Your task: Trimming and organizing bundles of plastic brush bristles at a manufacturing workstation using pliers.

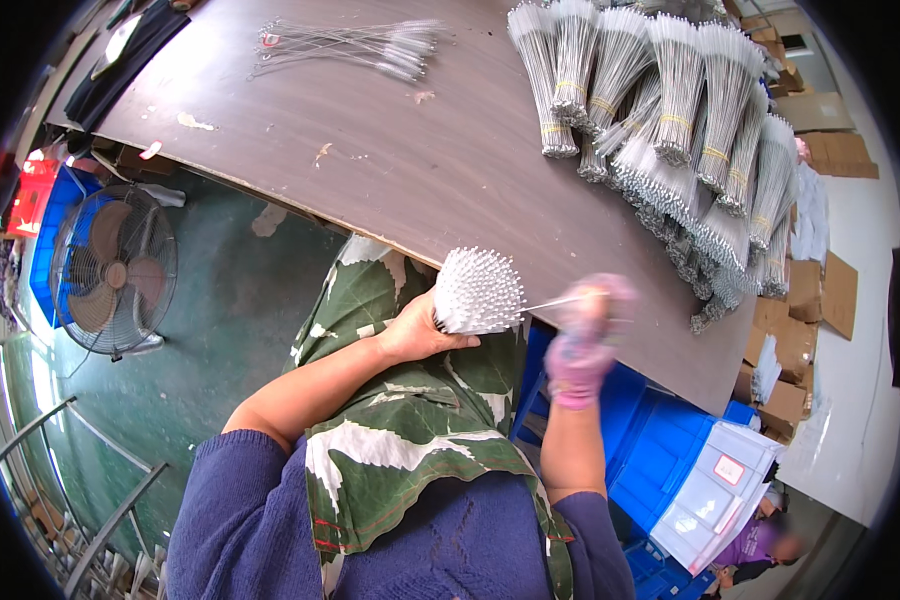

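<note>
My left hand grips a thick bundle of thin white-tipped rods, ends facing up, just in front of the brown table's near edge. My right hand, in a pink glove and motion-blurred, pinches one single thin rod whose tip reaches the bundle's right side. Both hands hover over my lap, which is covered by a green and white leaf-patterned cloth.
Many banded bundles of grey rods lie heaped at the table's far right. A loose spread of wires lies at the far middle. A floor fan stands left. Blue crates sit right of my lap, cardboard boxes beyond.
</note>
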